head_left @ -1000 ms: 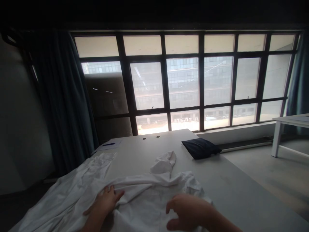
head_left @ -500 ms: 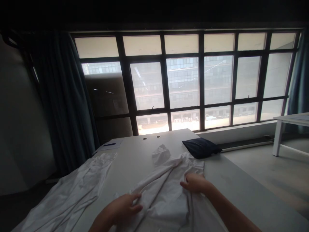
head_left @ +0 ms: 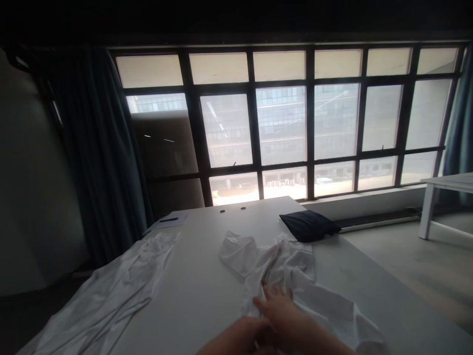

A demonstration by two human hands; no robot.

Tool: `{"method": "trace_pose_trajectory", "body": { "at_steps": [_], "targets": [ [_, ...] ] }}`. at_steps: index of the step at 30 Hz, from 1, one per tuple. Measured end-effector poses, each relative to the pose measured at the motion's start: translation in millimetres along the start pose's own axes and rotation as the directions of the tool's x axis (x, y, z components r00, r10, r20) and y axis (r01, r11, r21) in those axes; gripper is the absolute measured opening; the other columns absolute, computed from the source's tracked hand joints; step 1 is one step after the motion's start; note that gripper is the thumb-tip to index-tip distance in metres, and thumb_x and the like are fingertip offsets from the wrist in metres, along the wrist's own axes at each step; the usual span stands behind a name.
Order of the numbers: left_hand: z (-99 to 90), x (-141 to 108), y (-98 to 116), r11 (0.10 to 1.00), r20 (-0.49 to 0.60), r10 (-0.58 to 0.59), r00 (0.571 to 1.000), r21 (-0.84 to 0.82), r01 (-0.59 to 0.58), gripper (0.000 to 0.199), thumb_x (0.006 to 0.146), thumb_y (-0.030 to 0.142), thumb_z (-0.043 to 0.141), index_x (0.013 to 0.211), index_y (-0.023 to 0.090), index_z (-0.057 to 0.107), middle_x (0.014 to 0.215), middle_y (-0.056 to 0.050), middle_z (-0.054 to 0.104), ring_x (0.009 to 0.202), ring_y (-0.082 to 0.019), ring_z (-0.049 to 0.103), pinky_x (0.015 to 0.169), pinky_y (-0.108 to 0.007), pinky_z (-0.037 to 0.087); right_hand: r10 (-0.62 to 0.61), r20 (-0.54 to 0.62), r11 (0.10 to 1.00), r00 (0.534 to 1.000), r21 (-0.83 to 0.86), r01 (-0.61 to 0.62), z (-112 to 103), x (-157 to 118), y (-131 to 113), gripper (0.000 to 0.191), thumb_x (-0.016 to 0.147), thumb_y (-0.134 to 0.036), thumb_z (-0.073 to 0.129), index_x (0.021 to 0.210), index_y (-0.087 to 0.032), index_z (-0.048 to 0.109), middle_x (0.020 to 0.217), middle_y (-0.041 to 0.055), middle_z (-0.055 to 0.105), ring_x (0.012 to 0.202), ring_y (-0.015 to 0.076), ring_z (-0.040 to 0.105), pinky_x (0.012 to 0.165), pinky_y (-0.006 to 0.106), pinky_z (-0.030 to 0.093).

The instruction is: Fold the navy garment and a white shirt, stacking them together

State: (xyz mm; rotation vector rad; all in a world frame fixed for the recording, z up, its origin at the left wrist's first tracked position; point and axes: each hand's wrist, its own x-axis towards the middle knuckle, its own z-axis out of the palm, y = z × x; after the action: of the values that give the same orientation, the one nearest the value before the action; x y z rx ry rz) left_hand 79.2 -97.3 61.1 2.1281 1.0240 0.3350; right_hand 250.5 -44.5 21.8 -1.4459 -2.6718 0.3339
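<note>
A white long-sleeved garment [head_left: 301, 259], like a shirt or coat, lies rumpled on the white table [head_left: 199, 276] in front of me. One sleeve stretches out to the far left and another part spreads to the lower right. My right hand [head_left: 276, 304] rests on the middle of the garment with its fingers spread. Close beside it, at the bottom of the view, is my left hand [head_left: 246, 335]. The two hands overlap, and the left fingers are hidden and blurred, so I cannot tell what they hold.
A second white cloth garment [head_left: 121, 281] lies along the table's left side. A dark folded cloth or bag [head_left: 309, 225] sits at the right edge. A pen [head_left: 169, 219] lies on paper at the far left. Another white table [head_left: 426, 207] stands to the right, beyond bare floor.
My hands were apart on either side of the garment; now they have come together at its middle. The garment's sides have opened outward, to the left and to the lower right.
</note>
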Motion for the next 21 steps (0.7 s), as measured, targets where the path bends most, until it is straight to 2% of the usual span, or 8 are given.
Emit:
{"method": "trace_pose_trajectory", "body": {
  "at_steps": [2, 4, 7, 10, 13, 15, 17, 21],
  "targets": [
    [-23.7, -7.2, -8.2, 0.994, -0.252, -0.028, 0.967, 0.094, 0.053, 0.021, 0.093, 0.033, 0.053, 0.105, 0.026, 0.07, 0.103, -0.003, 0.075, 0.091, -0.019, 0.068, 0.085, -0.027, 0.053, -0.195, -0.028, 0.98, 0.98, 0.043, 0.196, 4.3, 0.4, -4.5, 0.053, 0.081, -0.037, 0.067, 0.133, -0.029, 0.062, 0.145, 0.0161, 0.054, 0.126, 0.0445, 0.051, 0.101, 0.07, 0.038],
    [-46.4, -12.9, -31.9, 0.966, -0.447, -0.015, 0.894, 0.225, 0.128, 0.025, 0.095, 0.033, 0.047, 0.107, 0.025, 0.069, 0.113, -0.006, 0.073, 0.105, -0.022, 0.066, 0.097, -0.032, 0.05, -0.361, -0.001, 0.928, 0.932, 0.1, 0.36, 5.1, 3.1, -5.8, 0.044, 0.081, -0.029, 0.066, 0.125, -0.033, 0.067, 0.137, 0.0064, 0.061, 0.122, 0.0349, 0.055, 0.107, 0.057, 0.039],
    [-69.2, -18.9, -86.5, 0.879, -0.518, 0.005, 0.855, 0.411, 0.243, 0.033, 0.094, 0.037, 0.05, 0.121, 0.029, 0.067, 0.145, -0.006, 0.059, 0.135, -0.027, 0.051, 0.117, -0.04, 0.037, -0.521, 0.101, 0.851, 0.848, 0.141, 0.506, 6.7, 10.2, -6.4, 0.033, 0.079, -0.02, 0.07, 0.109, -0.032, 0.073, 0.13, -0.0022, 0.067, 0.116, 0.0258, 0.058, 0.106, 0.039, 0.042],
    [-76.4, -25.3, -139.5, 0.789, -0.484, -0.087, 0.871, 0.501, 0.357, 0.048, 0.093, 0.048, 0.052, 0.135, 0.028, 0.062, 0.155, -0.005, 0.049, 0.147, -0.03, 0.037, 0.123, -0.045, 0.027, -0.611, 0.159, 0.789, 0.776, 0.199, 0.581, 7.6, 15.4, -1.3, 0.036, 0.076, -0.016, 0.072, 0.11, -0.029, 0.076, 0.139, -0.0009, 0.063, 0.114, 0.0238, 0.062, 0.099, 0.029, 0.044],
    [-79.1, -33.6, -168.5, 0.698, -0.501, -0.287, 0.816, 0.474, 0.537, 0.062, 0.095, 0.056, 0.043, 0.147, 0.024, 0.051, 0.158, -0.009, 0.045, 0.149, -0.031, 0.033, 0.124, -0.048, 0.023, -0.51, 0.167, 0.851, 0.844, 0.239, 0.467, -1.3, 15.8, 14.2, 0.052, 0.071, -0.009, 0.064, 0.115, -0.035, 0.076, 0.142, -0.0021, 0.061, 0.109, 0.0226, 0.066, 0.096, 0.028, 0.046],
    [-83.7, -39.9, -172.4, 0.646, -0.535, -0.369, 0.76, 0.44, 0.623, 0.064, 0.096, 0.053, 0.037, 0.149, 0.019, 0.048, 0.157, -0.014, 0.045, 0.146, -0.034, 0.037, 0.121, -0.053, 0.025, -0.338, 0.103, 0.932, 0.935, 0.178, 0.317, -13.9, 14.3, 27.9, 0.056, 0.069, -0.007, 0.059, 0.113, -0.038, 0.076, 0.131, -0.0007, 0.068, 0.111, 0.0245, 0.065, 0.103, 0.036, 0.043],
    [-89.2, -45.6, -167.4, 0.63, -0.551, -0.406, 0.729, 0.409, 0.66, 0.064, 0.094, 0.049, 0.039, 0.144, 0.013, 0.053, 0.148, -0.022, 0.053, 0.136, -0.04, 0.048, 0.113, -0.061, 0.034, -0.165, -0.008, 0.983, 0.986, 0.078, 0.165, -29.8, 11.5, 39.8, 0.052, 0.072, -0.007, 0.056, 0.11, -0.036, 0.077, 0.12, 0.0044, 0.071, 0.115, 0.0285, 0.061, 0.106, 0.046, 0.038],
    [-86.3, -50.2, -143.6, 0.712, -0.476, -0.443, 0.76, 0.329, 0.621, 0.047, 0.081, 0.052, 0.056, 0.102, 0.015, 0.077, 0.101, -0.021, 0.075, 0.1, -0.044, 0.069, 0.091, -0.063, 0.048, 0.026, -0.076, 1.0, 0.997, 0.011, -0.025, -57.3, 0.6, 48.1, 0.034, 0.08, -0.014, 0.053, 0.097, -0.026, 0.08, 0.106, 0.0107, 0.072, 0.101, 0.0288, 0.065, 0.089, 0.041, 0.048]
  ]
}}
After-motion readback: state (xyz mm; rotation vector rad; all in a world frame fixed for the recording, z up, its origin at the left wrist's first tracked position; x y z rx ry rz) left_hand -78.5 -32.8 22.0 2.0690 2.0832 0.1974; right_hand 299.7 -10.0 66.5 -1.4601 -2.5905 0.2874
